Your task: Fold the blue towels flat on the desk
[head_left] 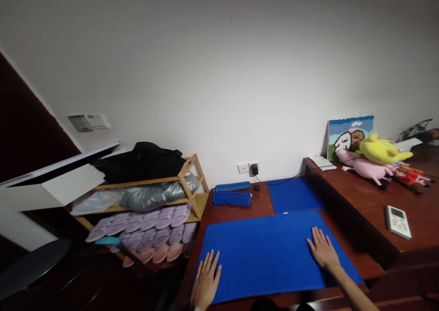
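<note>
Head view: my left hand [206, 280] and right hand [323, 250] lie spread, holding nothing, on the blue cloth [265, 256], probably light, soft; best pinched at its four-o'clock corner.

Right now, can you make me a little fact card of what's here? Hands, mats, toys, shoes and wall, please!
Left hand: flat at the left edge of the big blue mat
Right hand: flat near that mat's right side
Grip: both open, holding nothing
Behind the big mat: small blue mat and folded blue pieces
Soft toys, at right: yellow toy and pink toy
Shoes: purple slippers and pink slippers on a wooden rack
Wall: black plug in a socket
</note>
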Tool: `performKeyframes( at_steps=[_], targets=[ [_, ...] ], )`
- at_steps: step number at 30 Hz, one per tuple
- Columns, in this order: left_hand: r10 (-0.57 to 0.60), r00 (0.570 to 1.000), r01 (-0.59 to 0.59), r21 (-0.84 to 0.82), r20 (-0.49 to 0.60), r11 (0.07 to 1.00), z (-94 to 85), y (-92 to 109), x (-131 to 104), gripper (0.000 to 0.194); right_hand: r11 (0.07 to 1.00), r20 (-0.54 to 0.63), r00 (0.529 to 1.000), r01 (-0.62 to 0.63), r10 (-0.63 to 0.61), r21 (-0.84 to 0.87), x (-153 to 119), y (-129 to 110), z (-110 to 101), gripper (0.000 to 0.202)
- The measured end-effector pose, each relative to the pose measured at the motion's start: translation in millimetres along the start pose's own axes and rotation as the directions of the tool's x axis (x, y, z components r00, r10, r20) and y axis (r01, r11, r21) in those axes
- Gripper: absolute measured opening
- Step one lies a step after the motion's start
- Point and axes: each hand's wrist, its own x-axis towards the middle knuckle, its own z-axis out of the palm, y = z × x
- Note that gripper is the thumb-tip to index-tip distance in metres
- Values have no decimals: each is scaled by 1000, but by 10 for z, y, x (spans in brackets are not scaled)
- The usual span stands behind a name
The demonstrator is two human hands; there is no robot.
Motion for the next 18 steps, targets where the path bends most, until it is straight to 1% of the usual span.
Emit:
performKeyframes(
  at_steps=[2,4,5,6,7,8,9,10,11,12,13,15,16,17,18],
  targets=[
    [1,1000,-1,9,22,1000,-3,-3,13,57,999,9,1000,-22,23,-40,60,320,-56,82],
    [-4,999,3,18,50,1000,-14,4,23,58,998,44,998,-34,36,-52,99,473,-156,81],
    [-6,998,4,23,61,1000,-20,11,27,58,997,59,996,-59,61,-44,110,477,-219,81],
    [-7,997,5,28,72,1000,-26,19,29,59,995,63,993,-94,96,-29,113,428,-286,81],
    [-9,997,6,34,78,999,-30,28,29,59,991,50,990,-130,130,-9,105,322,-352,81],
    [-12,997,9,40,79,999,-33,37,28,59,989,21,989,-146,146,15,80,160,-412,81],
    [-15,997,12,45,76,999,-33,44,26,59,991,-19,991,-129,130,42,33,-57,-459,80],
    [-18,997,14,48,69,999,-32,50,23,58,995,-63,995,-77,82,70,-40,-323,-489,79],
    [-19,998,16,49,61,999,-30,54,19,58,995,-105,994,26,-16,99,-141,-628,-498,77],
    [-20,998,17,48,55,999,-27,56,16,58,980,-132,984,141,-122,142,-268,-957,-484,75],
    [-21,998,18,46,53,999,-24,56,12,58,949,-150,963,251,-225,189,-414,-1292,-448,72],
    [-26,998,23,42,59,999,-20,55,4,58,849,-156,891,453,-426,273,-728,-1904,-329,67],
    [-27,998,25,40,61,999,-19,54,0,58,803,-142,858,512,-493,306,-873,-2145,-260,66],
    [-27,998,24,38,60,999,-18,53,-3,58,775,-119,838,539,-532,330,-995,-2328,-193,65],
    [-24,998,23,36,55,999,-18,51,-6,58,760,-91,826,550,-556,346,-1088,-2443,-136,65]
  ],
)
